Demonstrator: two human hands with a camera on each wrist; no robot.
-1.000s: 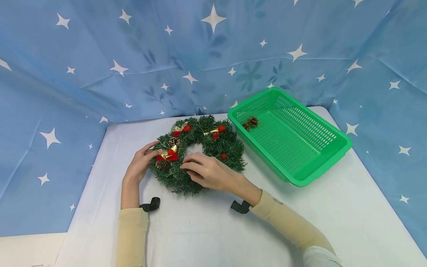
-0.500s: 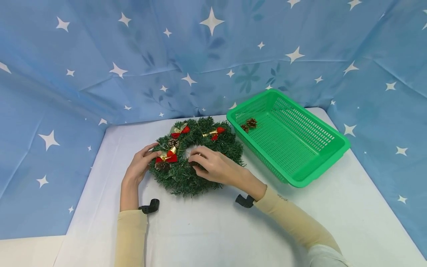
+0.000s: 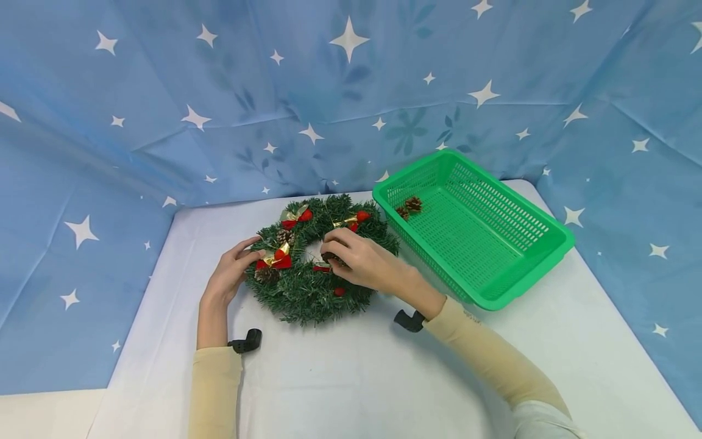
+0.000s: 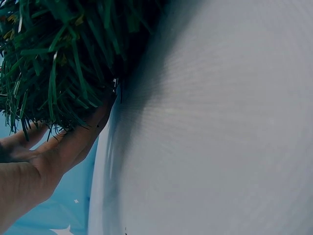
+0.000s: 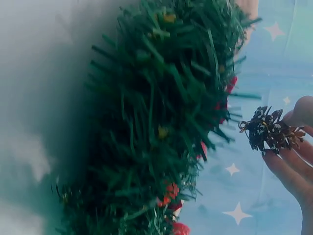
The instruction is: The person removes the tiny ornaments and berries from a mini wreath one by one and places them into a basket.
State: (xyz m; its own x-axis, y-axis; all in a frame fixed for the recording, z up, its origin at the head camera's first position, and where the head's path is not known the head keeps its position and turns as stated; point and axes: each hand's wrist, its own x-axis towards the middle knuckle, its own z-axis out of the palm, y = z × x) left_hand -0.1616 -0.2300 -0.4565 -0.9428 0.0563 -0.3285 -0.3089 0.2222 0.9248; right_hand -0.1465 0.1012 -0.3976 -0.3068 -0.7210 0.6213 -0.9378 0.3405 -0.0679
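Note:
A green wreath [image 3: 301,299] with red-and-gold bows [image 3: 274,259], red berries and pine cones [image 3: 267,274] lies flat on the white table. My left hand [image 3: 226,275] grips its left edge, thumb on top near a bow; in the left wrist view the fingers [image 4: 73,144] reach round the outer greenery. Above the wreath's right inner side, my right hand [image 3: 364,261] pinches a pine cone. In the right wrist view this pine cone [image 5: 269,129], with a small wire loop at its end, is between thumb and fingers, apart from the greenery.
A green plastic basket [image 3: 548,244] stands right of the wreath, close to its edge, with pine cones [image 3: 413,205] in its left corner. A blue star-patterned cloth [image 3: 307,91] hangs behind the table [image 3: 340,378].
My right hand has moved right and slightly up over the wreath with the pine cone, uncovering a red bow and a berry at the front. My left hand has stayed on the left edge.

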